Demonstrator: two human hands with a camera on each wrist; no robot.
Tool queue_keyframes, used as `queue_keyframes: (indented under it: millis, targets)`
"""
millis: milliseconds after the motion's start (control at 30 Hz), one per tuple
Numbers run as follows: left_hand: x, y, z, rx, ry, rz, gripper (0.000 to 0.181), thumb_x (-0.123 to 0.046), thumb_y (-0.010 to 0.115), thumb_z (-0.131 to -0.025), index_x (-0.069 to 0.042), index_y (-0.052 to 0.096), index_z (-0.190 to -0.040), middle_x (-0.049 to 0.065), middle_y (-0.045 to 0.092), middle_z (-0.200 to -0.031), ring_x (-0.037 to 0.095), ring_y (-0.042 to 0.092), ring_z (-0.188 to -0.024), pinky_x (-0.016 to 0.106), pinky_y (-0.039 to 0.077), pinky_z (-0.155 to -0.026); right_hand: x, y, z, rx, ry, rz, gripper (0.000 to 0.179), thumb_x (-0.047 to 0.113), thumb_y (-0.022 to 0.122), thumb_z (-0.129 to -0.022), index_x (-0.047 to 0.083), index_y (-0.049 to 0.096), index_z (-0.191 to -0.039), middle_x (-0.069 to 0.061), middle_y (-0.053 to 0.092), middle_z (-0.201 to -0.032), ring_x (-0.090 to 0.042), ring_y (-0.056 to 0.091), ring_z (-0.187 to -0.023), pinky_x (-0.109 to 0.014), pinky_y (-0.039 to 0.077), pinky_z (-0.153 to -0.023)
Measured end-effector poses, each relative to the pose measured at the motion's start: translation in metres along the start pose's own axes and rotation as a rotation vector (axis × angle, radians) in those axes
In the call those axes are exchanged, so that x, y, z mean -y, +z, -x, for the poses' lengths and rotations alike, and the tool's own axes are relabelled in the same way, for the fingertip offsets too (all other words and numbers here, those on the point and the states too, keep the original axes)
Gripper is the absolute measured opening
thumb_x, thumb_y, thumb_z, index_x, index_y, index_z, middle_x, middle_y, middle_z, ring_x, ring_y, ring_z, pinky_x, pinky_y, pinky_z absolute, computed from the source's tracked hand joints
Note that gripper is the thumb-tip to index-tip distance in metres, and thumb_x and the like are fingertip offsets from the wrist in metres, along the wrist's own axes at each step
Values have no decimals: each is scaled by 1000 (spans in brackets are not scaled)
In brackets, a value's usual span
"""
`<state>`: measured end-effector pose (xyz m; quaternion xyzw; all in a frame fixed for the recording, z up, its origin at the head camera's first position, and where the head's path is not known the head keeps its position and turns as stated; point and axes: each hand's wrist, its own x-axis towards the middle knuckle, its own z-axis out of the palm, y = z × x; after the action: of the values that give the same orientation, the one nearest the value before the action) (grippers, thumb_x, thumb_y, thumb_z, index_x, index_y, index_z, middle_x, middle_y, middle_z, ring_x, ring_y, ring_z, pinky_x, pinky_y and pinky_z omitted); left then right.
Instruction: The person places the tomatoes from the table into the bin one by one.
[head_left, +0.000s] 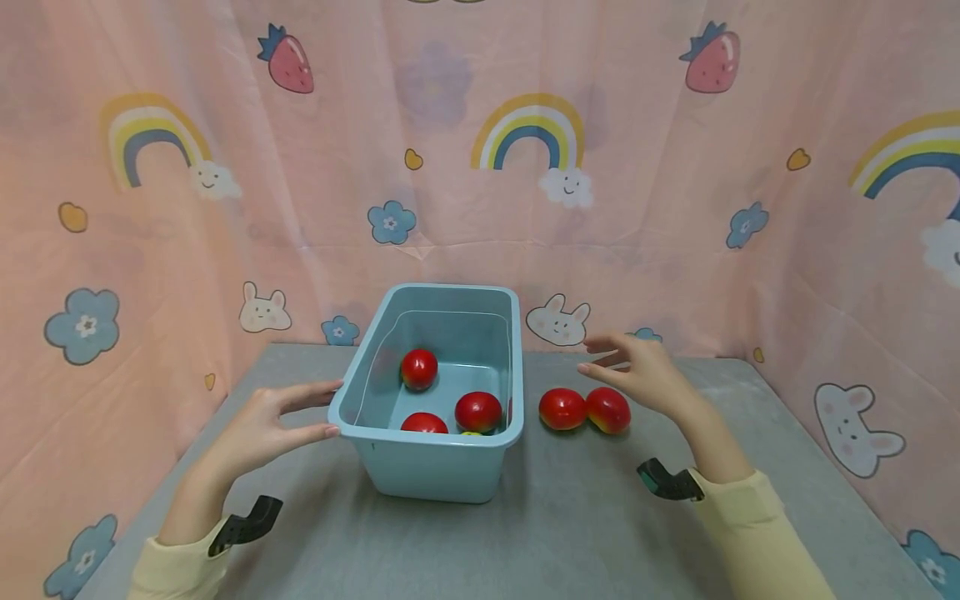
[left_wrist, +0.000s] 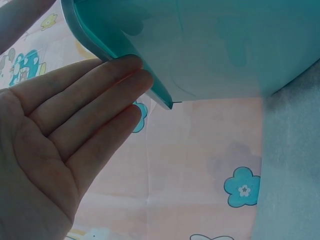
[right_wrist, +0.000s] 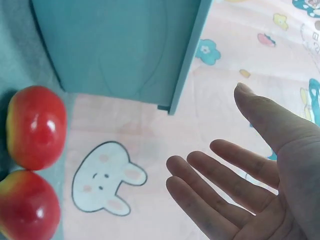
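Observation:
A light blue plastic bin (head_left: 435,471) stands on the table. Inside it lie a red fruit (head_left: 418,369) toward the back, another red fruit (head_left: 478,412) at the right and a third, partly hidden red fruit (head_left: 424,423) by the front wall. My left hand (head_left: 258,429) has its extended fingers against the bin's left rim (left_wrist: 92,42). To the bin's right, two glossy red fruits with yellow patches, a left one (head_left: 562,409) and a right one (head_left: 608,410), sit side by side. My right hand (head_left: 641,371) hovers just above and behind them, holding nothing, fingers loosely bent.
The grey table (head_left: 585,525) reaches back to a pink curtain (head_left: 480,250) printed with rainbows, rabbits and flowers. Curtain also hangs along both sides. A black wrist device (head_left: 247,525) sits at the left cuff, and another black device (head_left: 670,482) at the right.

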<state>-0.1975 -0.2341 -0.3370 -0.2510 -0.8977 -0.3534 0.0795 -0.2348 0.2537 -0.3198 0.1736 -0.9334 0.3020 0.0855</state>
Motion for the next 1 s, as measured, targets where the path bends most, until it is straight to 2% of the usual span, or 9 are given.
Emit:
queue_keyframes:
  millis: [100,367,500,700,800,1000]
  targets:
    - [0,0,-1,-3,5,-4,53,-34,75,-81,-23,59,-130,-7,67,-118,14,63,-111,28,49,-87,-7,1,4,2,6,-3,49,39,67,-87,12,55,-126,-13,61,-124,-32,66,-102,-48,53,-82]
    - [-2,-2,-2,9,15,-20,54,-35,75,-81,-21,59,-131,-8,67,-118,15,63,-112,31,50,-87,-27,8,15,6,45,4,54,42,67,-86,10,56,-128,-15,62,-124,-34,66,-102,-44,56,-76]
    - [-4,-4,-3,20,4,-27,55,-37,75,-80,-21,59,-131,-9,66,-118,15,62,-112,37,50,-88,-36,13,18,11,58,10,53,41,67,-86,8,57,-126,-16,62,-123,-35,66,-102,-43,56,-74]
    - [-6,-6,-4,33,2,-30,57,-40,74,-80,-19,58,-131,-3,67,-119,22,61,-114,49,49,-89,-51,20,24,6,73,10,50,39,68,-87,6,58,-124,-17,63,-122,-37,65,-102,-45,55,-77]
    - [-7,-7,-4,38,-9,-36,57,-41,74,-81,-21,58,-131,-3,67,-118,23,61,-115,48,49,-88,-57,22,26,2,97,8,50,38,68,-87,6,58,-124,-18,62,-122,-38,64,-104,-46,55,-78]
    - [-9,-7,-3,49,-19,-37,57,-41,73,-81,-20,58,-132,-3,67,-118,19,63,-113,38,50,-88,-68,27,28,-9,139,1,53,42,67,-86,7,58,-125,-20,60,-125,-40,63,-106,-46,55,-77]
